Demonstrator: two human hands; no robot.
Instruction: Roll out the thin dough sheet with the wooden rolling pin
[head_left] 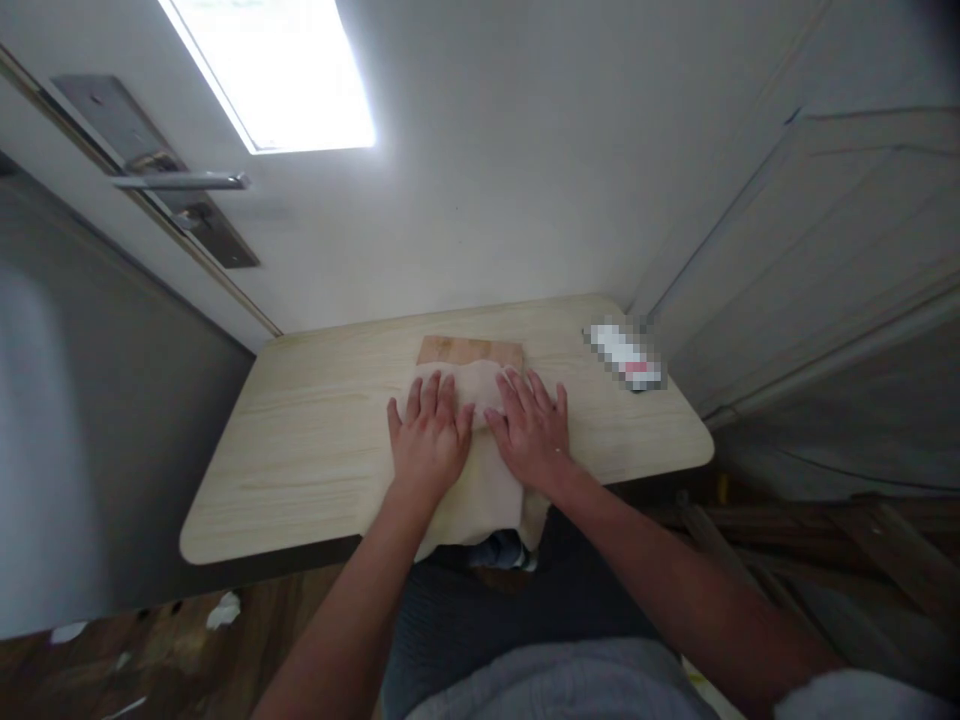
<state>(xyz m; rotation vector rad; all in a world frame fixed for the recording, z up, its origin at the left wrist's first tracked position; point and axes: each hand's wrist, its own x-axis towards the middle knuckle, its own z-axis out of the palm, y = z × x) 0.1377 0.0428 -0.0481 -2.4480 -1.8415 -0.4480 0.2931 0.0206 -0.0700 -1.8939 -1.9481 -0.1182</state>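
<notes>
From where I stand, a thin, cream-coloured cloth [491, 470] lies over the middle of a pale, wood-grained tabletop [300, 440] with rounded corners, and its near end hangs over the front edge, the edge closest to the seated person. A flat, tan, rectangular board [472, 348] is partly covered by the cloth; its far strip is exposed toward the rear edge. The left hand [429, 435] is released and laid palm down on the cloth, fingers spread toward the rear edge. The right hand [531, 430] is likewise released and flat on the cloth, just beside the left, with the thumbs turned toward each other. Directly below the front edge, under the hanging cloth, a dark blue and white item [501, 550] is partly visible; its type cannot be determined. Near the rear right corner of the tabletop rests a white, oblong object [626, 357] with a pink patch, its details obscured by pixelation. A white door [480, 200] stands behind the rear edge, fitted with a silver metal lever handle [180, 181] and a brightly lit rectangular pane [277, 75]. Beyond the front left corner, crumpled white paper [223, 610] lies on a brown wooden floor [262, 620].
</notes>
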